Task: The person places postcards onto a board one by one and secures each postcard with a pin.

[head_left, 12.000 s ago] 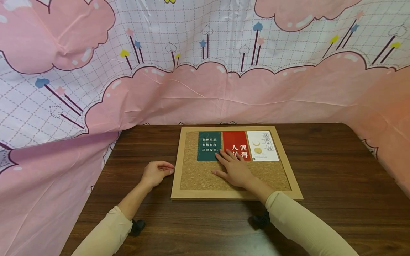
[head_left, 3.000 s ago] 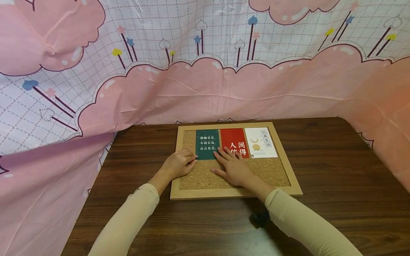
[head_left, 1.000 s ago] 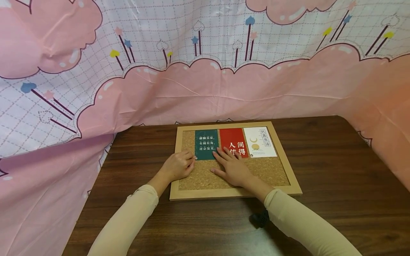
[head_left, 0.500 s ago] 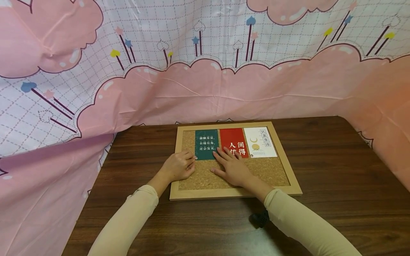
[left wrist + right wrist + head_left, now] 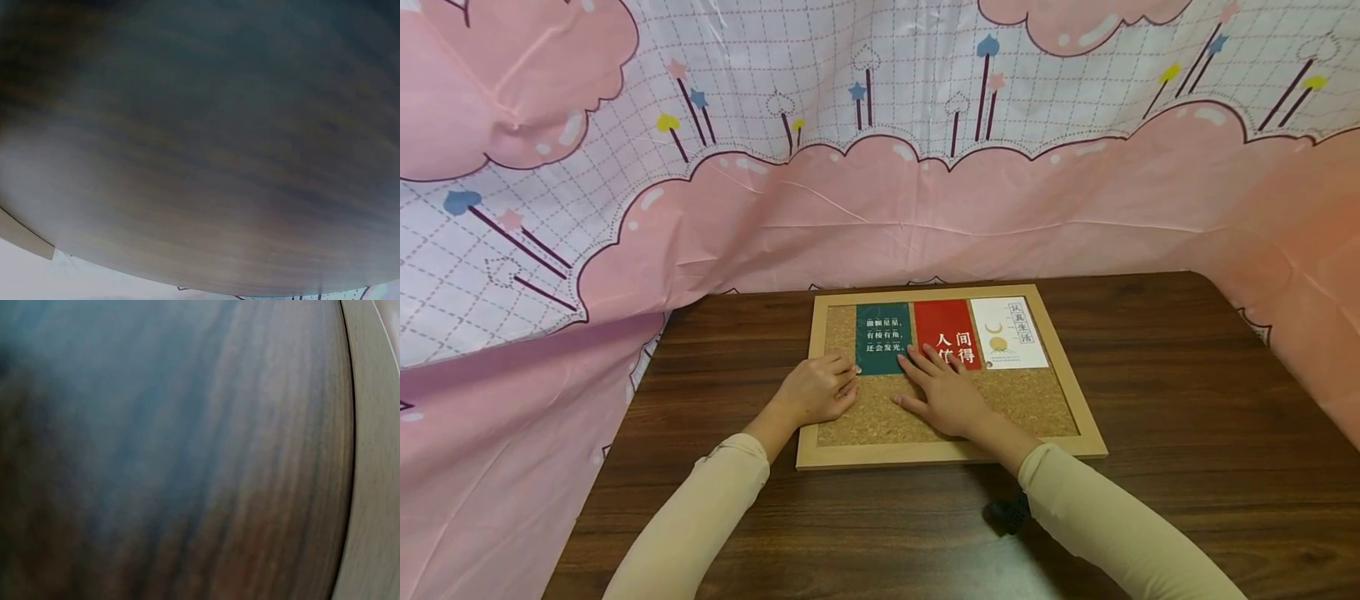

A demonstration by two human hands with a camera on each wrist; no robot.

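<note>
A cork board in a pale wooden frame (image 5: 880, 455) lies on the dark table. Side by side along its upper part are a green card (image 5: 883, 327), a red card (image 5: 942, 321) and a white card (image 5: 1009, 329). At the green card's lower left corner, my left hand (image 5: 820, 388) pinches a tiny shiny thumbtack (image 5: 857, 369), mostly hidden by the fingertips. My right hand (image 5: 951, 398) rests with spread fingers over the lower edges of the green and red cards. A small round thumbtack (image 5: 989, 364) sits at the white card's lower left corner.
Under the right forearm is a black wrist device (image 5: 1009, 514). A pink and white patterned cloth (image 5: 880, 217) hangs behind and beside the brown table (image 5: 1187, 400). Both wrist views show mostly blurred tabletop, with the wooden frame (image 5: 375, 462) at the right wrist view's edge.
Since the oldest frame, my left hand has moved right from beside the frame onto the green card's lower left corner. Over the last seconds both hands stay nearly still.
</note>
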